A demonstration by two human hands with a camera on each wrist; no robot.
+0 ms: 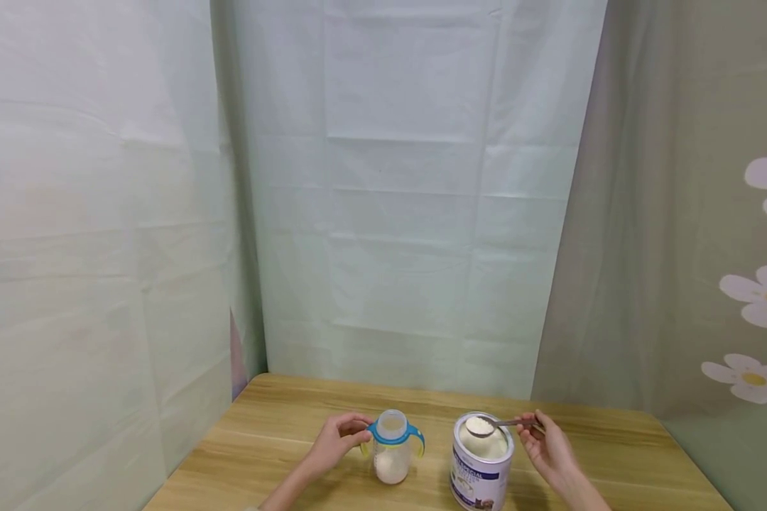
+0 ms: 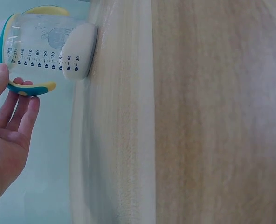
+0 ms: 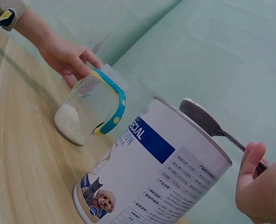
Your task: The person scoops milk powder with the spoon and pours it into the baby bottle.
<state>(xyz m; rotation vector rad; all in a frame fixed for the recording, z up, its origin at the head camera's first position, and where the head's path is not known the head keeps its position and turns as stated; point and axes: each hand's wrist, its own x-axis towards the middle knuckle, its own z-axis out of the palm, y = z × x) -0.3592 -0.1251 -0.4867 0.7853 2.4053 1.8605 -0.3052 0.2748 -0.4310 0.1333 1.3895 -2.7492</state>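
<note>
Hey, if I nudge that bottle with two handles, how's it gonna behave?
The bottle would probably slide upright if pushed low, since its powder sits at the bottom. Pushed near the top, it might tip, being taller than wide, though the left hand holds one handle. It's likely fairly light: the powder fills only the lower part.

Clear baby bottle (image 1: 393,448), uncapped, upright; blue-and-yellow twin handles, printed graduations, white powder (image 2: 76,51) sloping across its lower part. Right of it in the head view, white-and-blue powder tin (image 1: 479,477), open, upright. Dark spoon (image 3: 201,119), heaped, over tin's mouth; rim contact uncertain.
</note>
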